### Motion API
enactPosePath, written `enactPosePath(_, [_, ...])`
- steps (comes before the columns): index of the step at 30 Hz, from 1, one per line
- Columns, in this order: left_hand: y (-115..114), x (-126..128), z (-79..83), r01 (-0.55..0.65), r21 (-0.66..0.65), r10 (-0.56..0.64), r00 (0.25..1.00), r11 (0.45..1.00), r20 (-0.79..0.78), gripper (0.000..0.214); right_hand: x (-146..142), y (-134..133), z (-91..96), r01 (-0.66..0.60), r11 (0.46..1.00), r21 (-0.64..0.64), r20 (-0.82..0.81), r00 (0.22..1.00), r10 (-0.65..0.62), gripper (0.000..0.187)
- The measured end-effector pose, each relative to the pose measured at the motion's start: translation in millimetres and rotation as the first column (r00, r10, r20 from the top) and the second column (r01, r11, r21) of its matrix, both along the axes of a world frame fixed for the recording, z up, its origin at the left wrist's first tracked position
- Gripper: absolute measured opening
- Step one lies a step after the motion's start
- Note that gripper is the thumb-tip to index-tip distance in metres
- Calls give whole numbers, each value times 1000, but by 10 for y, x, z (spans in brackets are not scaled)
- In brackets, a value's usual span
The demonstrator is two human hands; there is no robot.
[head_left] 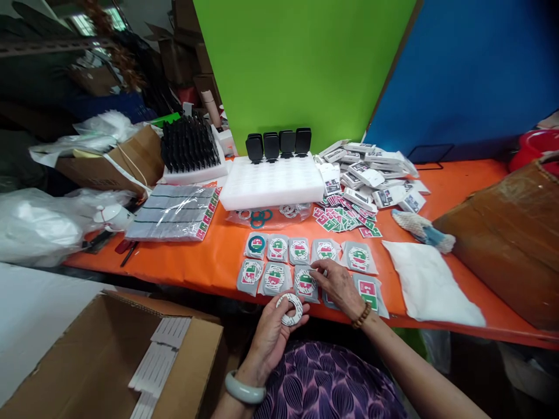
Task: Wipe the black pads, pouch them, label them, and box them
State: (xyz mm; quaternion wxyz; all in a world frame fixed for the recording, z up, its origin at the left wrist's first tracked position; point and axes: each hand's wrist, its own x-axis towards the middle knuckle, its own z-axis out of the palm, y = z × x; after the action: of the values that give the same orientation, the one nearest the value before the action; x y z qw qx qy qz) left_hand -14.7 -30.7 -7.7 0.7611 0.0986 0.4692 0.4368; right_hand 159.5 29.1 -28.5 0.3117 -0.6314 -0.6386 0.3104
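My left hand (271, 333) is closed around a white ring-shaped disc (289, 309), held just off the near edge of the orange table (209, 265). My right hand (338, 284) rests on two rows of small grey packets with round red-green labels (301, 265), its fingertips pinched at the edge of one packet (305, 283). A bead bracelet sits on the right wrist, a pale bangle on the left.
A white foam tray (271, 181) bears black cases (279, 144) at its back. Small white boxes (371, 171) and loose labels (345, 218) lie right of it. A white cloth (430, 285), brown boxes (510, 238) (100, 361) and a grey sheet pack (174, 212) surround the packets.
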Motion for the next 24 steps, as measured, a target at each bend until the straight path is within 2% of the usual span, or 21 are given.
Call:
enactPosePath(2, [27,42,9,26,6,-26,1000,1000,-14,40,25,-60,50,2,1000,-1,-35,999,-2,16])
enactPosePath(4, [58,98,15,36,19,-36,999,999,-41,41,54,-138,99,-67,992,-104,-144,988,51,20])
enactPosePath(7, [93,193,19,50,39,-46,996,998,-82,41,96,-273,135,-201,945,-257,-348,932,103,21])
enactPosePath(9, [98,254,16,87,45,-82,991,995,-108,41,135,-351,129,-223,929,-294,-463,884,66,21])
enactPosePath(12, [80,332,2,156,53,-148,980,986,-133,43,221,-424,114,-171,922,-348,-566,822,-61,28])
enactPosePath(15, [61,385,-12,207,57,-197,969,977,-150,46,314,-438,114,-166,889,-427,-598,789,-140,34])
enactPosePath(17, [59,396,-14,217,52,-206,966,975,-156,46,371,-418,101,-154,891,-426,-602,783,-153,36])
enactPosePath(22, [67,340,13,151,14,-148,981,988,-124,40,514,-311,-43,94,957,-276,-468,856,-219,30])
enactPosePath(24, [62,317,22,118,-2,-117,989,993,-94,37,553,-275,-112,128,966,-225,-389,897,-210,24])
